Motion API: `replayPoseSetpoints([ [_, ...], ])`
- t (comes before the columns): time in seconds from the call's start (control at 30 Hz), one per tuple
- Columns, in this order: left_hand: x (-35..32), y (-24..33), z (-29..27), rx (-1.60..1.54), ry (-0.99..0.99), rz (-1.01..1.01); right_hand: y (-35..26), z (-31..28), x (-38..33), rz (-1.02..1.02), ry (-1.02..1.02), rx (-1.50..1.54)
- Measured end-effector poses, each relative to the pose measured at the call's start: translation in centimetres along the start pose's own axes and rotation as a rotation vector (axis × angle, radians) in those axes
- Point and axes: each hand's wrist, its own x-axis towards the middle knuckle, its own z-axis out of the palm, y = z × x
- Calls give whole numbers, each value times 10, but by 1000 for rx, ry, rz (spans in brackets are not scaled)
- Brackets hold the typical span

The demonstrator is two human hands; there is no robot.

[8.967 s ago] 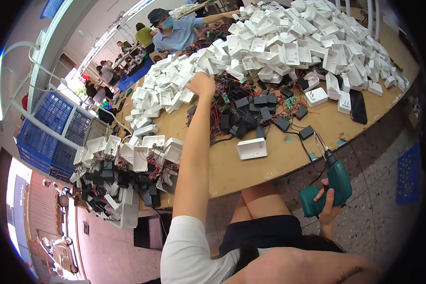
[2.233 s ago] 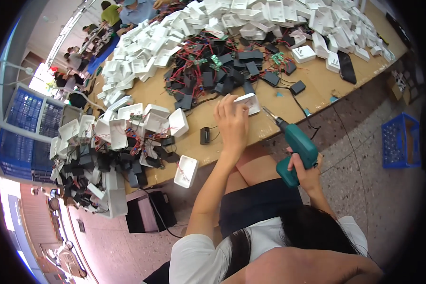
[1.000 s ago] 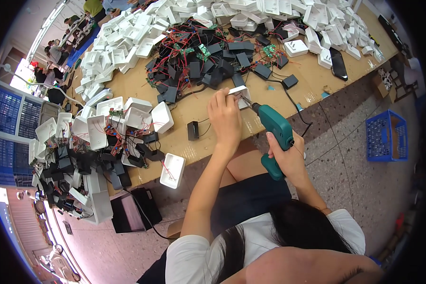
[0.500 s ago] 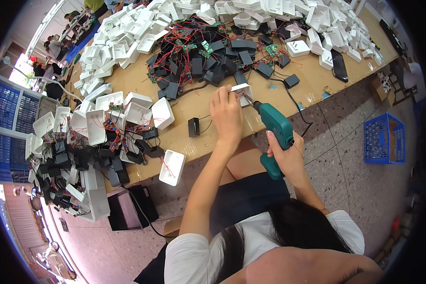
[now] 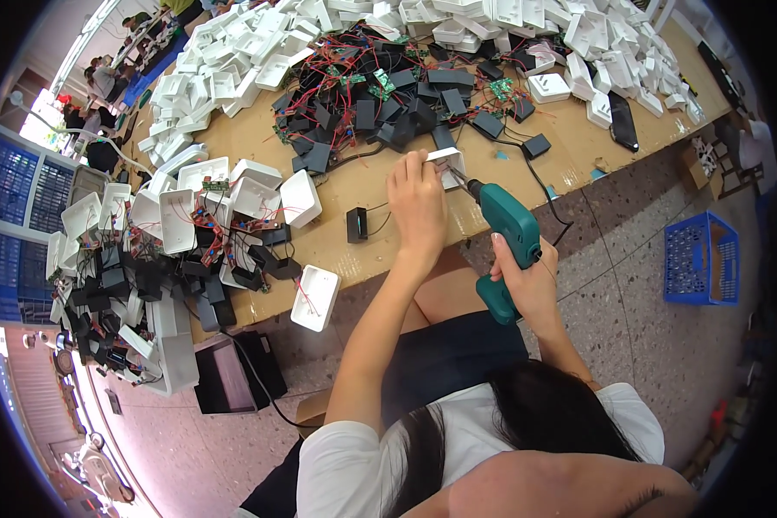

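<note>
My right hand (image 5: pixel 527 281) is wrapped round the grip of a green electric screwdriver (image 5: pixel 508 220), its bit pointing into a white plastic case (image 5: pixel 448 158) at the table's near edge. My left hand (image 5: pixel 418 207) holds that case, fingers closed over its left side; what lies inside is mostly hidden. A thin wire leads from beside my left hand to a small black box (image 5: pixel 356 225) standing on the table. Left of it, an open white case (image 5: pixel 316 298) with red wires lies at the table's edge.
White cases (image 5: pixel 233 82) are heaped along the far side. A tangle of black boxes, red wires and green boards (image 5: pixel 380 95) lies mid-table. More wired parts (image 5: pixel 207 233) pile at left. A black phone (image 5: pixel 622 121) lies at right; a blue basket (image 5: pixel 701 259) stands on the floor.
The white case in my left hand tips up a little, showing more of its inside. The screwdriver shifts slightly right in view, its bit still at the case. The whole view also moves slightly.
</note>
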Motion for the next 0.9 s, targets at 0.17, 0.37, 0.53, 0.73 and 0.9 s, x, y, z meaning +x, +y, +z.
replayPoseSetpoints([
  [0.17, -4, 9, -6, -4, -3, -6, -7, -7, -7, -2, -11, -8],
  [0.37, -8, 20, -15, 2, -7, -1, -7, -31, -24, 35, -21, 65],
  [0.53, -12, 34, -18, -3, -7, 1, 1, -72, -53, -39, -3, 230],
  [0.73, -21, 58, -31, -6, -1, -5, 9, -126, -84, -385, 156, 236],
  [0.9, -36, 84, -59, -8, 10, -6, 5, -165, -124, -431, 234, 255],
])
